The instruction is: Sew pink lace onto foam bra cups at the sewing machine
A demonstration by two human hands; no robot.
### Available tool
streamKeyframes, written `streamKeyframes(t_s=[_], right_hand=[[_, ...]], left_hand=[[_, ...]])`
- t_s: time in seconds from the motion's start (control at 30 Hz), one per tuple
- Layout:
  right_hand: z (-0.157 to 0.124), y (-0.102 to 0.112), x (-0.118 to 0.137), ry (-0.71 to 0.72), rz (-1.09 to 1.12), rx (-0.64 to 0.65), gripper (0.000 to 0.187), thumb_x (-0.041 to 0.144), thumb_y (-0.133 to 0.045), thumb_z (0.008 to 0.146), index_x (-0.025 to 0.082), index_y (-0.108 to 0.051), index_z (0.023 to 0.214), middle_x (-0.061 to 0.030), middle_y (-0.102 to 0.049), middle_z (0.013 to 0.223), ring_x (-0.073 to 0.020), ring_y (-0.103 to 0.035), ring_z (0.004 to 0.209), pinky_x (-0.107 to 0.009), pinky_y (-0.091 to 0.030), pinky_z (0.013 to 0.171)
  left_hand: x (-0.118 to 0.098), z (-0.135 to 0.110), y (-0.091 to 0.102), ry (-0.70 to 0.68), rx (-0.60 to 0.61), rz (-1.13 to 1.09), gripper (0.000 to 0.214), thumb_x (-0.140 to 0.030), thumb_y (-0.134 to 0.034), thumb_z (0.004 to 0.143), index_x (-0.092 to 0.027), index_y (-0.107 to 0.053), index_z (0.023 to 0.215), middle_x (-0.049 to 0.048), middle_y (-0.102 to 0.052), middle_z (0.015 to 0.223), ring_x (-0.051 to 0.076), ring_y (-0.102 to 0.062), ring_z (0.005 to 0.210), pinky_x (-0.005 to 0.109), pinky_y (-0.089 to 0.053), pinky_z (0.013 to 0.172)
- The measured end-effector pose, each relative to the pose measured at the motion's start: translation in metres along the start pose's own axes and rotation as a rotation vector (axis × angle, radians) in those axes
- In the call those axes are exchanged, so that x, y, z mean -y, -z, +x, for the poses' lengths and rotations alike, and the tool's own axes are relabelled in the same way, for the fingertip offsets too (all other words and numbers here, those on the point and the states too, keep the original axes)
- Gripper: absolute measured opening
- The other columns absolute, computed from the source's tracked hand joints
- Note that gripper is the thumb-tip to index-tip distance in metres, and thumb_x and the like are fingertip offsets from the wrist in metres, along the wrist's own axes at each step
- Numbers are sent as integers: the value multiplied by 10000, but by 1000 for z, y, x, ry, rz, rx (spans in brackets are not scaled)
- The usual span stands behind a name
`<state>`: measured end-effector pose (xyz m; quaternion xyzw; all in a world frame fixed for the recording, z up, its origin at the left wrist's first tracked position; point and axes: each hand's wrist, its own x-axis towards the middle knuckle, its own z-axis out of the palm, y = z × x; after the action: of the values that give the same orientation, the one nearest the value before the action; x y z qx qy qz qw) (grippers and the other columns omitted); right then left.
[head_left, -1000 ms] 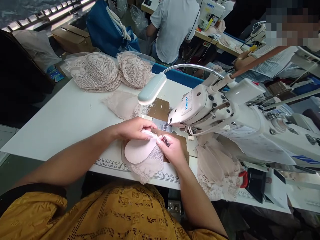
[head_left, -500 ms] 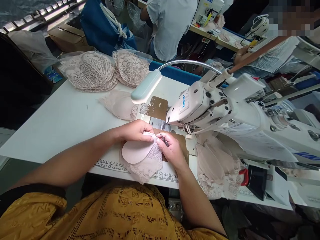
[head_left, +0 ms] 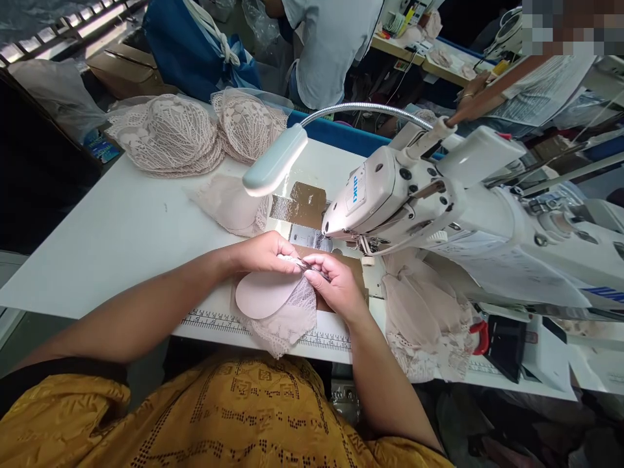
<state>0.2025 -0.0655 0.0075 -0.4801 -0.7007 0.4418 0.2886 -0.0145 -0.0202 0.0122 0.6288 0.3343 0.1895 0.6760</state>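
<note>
My left hand (head_left: 270,252) is closed on the upper edge of a pale pink lace bra cup (head_left: 266,296). The cup's smooth padded side faces up, and its lace hangs over the table's front edge. In my right hand (head_left: 336,283) is a pair of small dark thread snips (head_left: 314,268), partly hidden by the fingers. The snips' tips meet the cup's edge close to my left fingertips. Just beyond both hands stands a white sewing machine (head_left: 365,195), its needle area near the cup.
Stacked lace cups (head_left: 166,136) lie at the back left, with a single cup (head_left: 229,205) nearer. A lamp (head_left: 275,159) hangs over the machine bed. More lace pieces (head_left: 424,312) lie right of my hands. A person in a light shirt (head_left: 331,52) is beyond the table.
The snips in my right hand have turned from pointing up and away to lying along the cup's edge, tips toward my left fingers. The view has shifted slightly.
</note>
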Motion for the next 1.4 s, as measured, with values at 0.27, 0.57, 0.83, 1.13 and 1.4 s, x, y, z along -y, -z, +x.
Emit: streamKeyframes(t_s=[0.27,0.57,0.83,1.13,1.4], right_hand=[[2,-4,3,54,28,-44,140,312,-605,887,219,-688,952,-24,-706,911,-173,-635,844,-302,-480,759],[1,-9,-6,-114,252,-55,191,335,-683,784,213,-565,873,23,-581,794,-138,-554,726,-255,-444,672],[-5,9,-7,-106,-68,-174,73,290,-568,856,224,-570,826,32,-589,721,-138,-530,643,-255,-407,623],[-3,22,-4,-97,-666,50,358,201,-475,885,254,-673,1178,-60,-698,905,-234,-637,836,-289,-432,642],[-7,13,-18,-16,-622,-163,250,235,-512,880,246,-716,1024,-42,-727,866,-210,-651,805,-283,-450,703]], left_hand=[[-2,-1,-2,29,-3,23,285,-372,-730,772,-89,-712,747,17,-610,649,103,-515,601,196,-370,521],[-1,1,4,-38,51,100,298,-362,-689,794,-106,-728,940,81,-720,911,165,-641,806,226,-482,698],[-21,5,38,44,-117,686,360,-223,-573,744,-148,-690,1076,30,-709,904,165,-623,762,219,-431,638],[-22,37,26,-268,-267,1180,367,-132,-483,832,-104,-657,1154,125,-668,991,237,-617,908,332,-492,780],[-6,12,-30,-313,-198,1372,402,-341,-480,949,-73,-611,1218,192,-614,1249,322,-585,1081,457,-503,904]])
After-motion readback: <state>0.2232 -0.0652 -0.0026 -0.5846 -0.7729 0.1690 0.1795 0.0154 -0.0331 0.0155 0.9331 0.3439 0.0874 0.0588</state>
